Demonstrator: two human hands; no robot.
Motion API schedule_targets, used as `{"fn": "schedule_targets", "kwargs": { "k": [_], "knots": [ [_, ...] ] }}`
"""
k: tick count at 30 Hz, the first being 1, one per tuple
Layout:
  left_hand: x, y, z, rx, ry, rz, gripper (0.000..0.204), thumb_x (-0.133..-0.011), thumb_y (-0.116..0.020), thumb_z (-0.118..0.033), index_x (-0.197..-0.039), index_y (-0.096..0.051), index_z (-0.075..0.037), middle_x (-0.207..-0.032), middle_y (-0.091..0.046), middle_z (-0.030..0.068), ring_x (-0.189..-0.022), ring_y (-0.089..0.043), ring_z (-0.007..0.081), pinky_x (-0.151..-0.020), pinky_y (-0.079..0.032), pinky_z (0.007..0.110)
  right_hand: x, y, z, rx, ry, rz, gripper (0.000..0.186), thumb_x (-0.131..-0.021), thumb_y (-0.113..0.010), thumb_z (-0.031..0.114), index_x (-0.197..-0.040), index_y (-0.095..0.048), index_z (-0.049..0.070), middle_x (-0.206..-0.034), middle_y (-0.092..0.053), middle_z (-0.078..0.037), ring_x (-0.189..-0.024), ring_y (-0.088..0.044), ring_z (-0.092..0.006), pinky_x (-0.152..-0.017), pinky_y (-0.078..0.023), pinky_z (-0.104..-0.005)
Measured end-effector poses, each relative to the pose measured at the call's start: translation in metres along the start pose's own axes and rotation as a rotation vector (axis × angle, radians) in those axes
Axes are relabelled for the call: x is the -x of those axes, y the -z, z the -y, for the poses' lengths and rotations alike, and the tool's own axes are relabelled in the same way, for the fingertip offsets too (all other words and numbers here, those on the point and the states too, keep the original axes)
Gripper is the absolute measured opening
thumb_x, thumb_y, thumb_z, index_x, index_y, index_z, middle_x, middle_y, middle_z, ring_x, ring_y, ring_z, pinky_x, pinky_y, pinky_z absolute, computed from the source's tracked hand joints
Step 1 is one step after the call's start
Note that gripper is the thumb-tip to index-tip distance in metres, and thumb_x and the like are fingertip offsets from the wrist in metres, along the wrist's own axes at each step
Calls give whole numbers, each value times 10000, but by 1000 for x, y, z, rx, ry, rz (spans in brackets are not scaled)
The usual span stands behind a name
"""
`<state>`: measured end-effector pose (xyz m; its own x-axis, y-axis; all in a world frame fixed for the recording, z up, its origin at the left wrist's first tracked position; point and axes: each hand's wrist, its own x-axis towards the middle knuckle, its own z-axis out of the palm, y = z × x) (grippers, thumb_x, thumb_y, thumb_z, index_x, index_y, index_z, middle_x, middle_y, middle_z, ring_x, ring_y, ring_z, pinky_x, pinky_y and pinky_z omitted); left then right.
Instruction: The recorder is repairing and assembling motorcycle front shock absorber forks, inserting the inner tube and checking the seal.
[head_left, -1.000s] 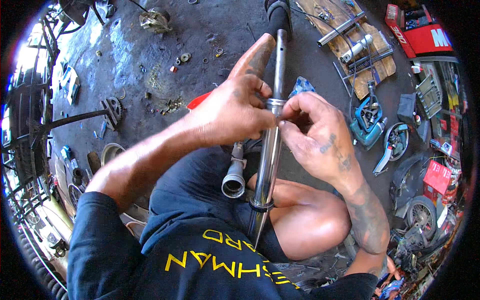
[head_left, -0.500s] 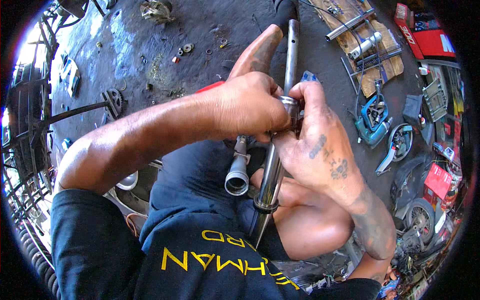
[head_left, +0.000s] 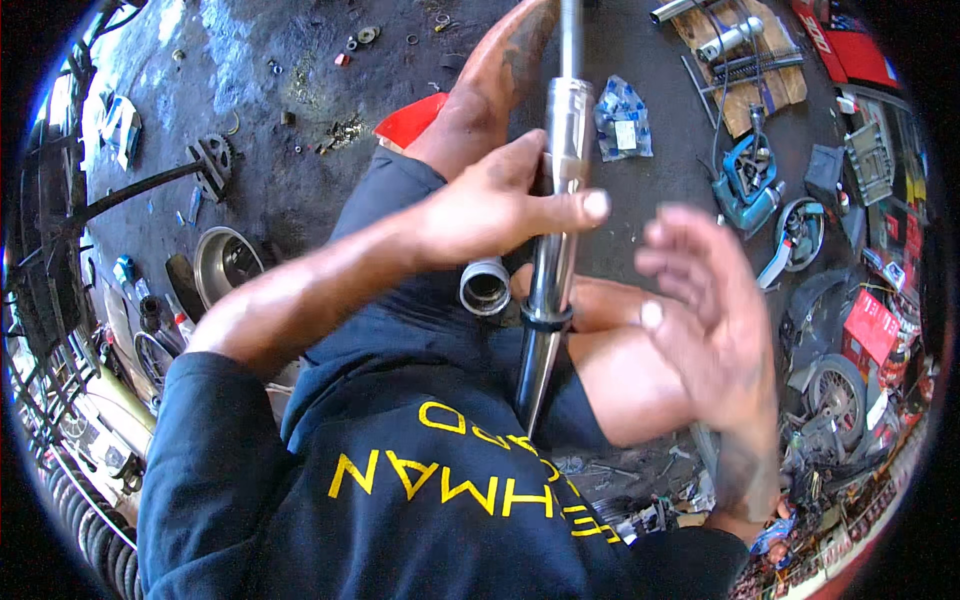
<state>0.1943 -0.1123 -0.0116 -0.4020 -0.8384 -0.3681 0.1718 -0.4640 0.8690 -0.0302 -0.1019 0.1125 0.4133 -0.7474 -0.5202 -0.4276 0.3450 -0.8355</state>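
Note:
A shiny motorcycle fork tube (head_left: 556, 260) stands tilted in front of me, its lower end against my lap and a dark ring (head_left: 547, 318) partway down. A thinner rod (head_left: 571, 40) rises out of its top end. My left hand (head_left: 510, 195) grips the tube from the left, its thumb across the front and its other fingers partly hidden behind. My right hand (head_left: 710, 300), somewhat blurred, is raised to the right with fingers spread, apart from the tube and holding nothing. Beside the tube, to its left, the open end of a grey metal tube (head_left: 485, 288) shows by my thigh.
A clear plastic packet (head_left: 622, 118) lies on the dark floor beyond. Far right are a wooden board (head_left: 735, 65) bearing metal parts, a teal power tool (head_left: 748, 195) and a spoked wheel (head_left: 835, 400). A sprocket (head_left: 213, 168) and a round metal drum (head_left: 225, 265) are at left.
My right hand has left the tube and moved right, opening. My left hand has shifted from the upper joint to a looser grip. The rod now reaches the upper frame edge.

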Motion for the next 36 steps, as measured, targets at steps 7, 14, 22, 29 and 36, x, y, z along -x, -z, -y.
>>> {"fn": "schedule_targets", "kwargs": {
  "k": [7, 14, 22, 29, 36],
  "knots": [
    [-1, -46, 8, 473, -24, -301, 389, -987, -615, -411, -1083, -508, -50, -839, -595, 73, -615, -628, 182, -542, -539, 324, 75, -139, -97, 252, -79, -287, 725, -890, -715, 145, -1470, -313, -20, -1232, -581, -246, -1096, -625, -291, -946, -501, -415],
    [48, 17, -5, -757, -365, 318, 764, -797, -815, -341, -1371, -469, 26, -1167, -636, 219, -1179, -606, 332, -1033, -475, 391, 142, -135, -83, -207, -227, -466, 646, -875, -681, 4, -1454, -396, 28, -1026, -558, 6, -837, -502, -58, -761, -456, -227],
    [62, 30, 92, -872, -353, 286, 659, -683, -835, -163, -1265, -558, -25, -1205, -634, 196, -1163, -604, 372, -1003, -489, 421, 232, -102, -57, 158, -368, -556, 613, -788, -678, -20, -1380, -523, 20, -1012, -654, -10, -890, -573, -78, -801, -480, -253],
    [25, 16, 92, -676, -300, 128, 596, -742, -811, -161, -1268, -565, -21, -1095, -688, 157, -1051, -673, 243, -937, -530, 357, 273, -73, 3, 786, -399, -486, 623, -728, -665, 12, -1341, -567, 60, -1043, -687, -199, -920, -697, -304, -830, -529, -353],
    [19, 20, 95, -653, -274, 176, 603, -730, -817, -171, -1260, -578, -11, -1132, -688, 165, -1084, -662, 250, -960, -511, 352, 280, -71, 29, 910, -482, -450, 647, -707, -634, -12, -1346, -575, 66, -1082, -679, -219, -925, -692, -365, -793, -538, -381]
  ]
}}
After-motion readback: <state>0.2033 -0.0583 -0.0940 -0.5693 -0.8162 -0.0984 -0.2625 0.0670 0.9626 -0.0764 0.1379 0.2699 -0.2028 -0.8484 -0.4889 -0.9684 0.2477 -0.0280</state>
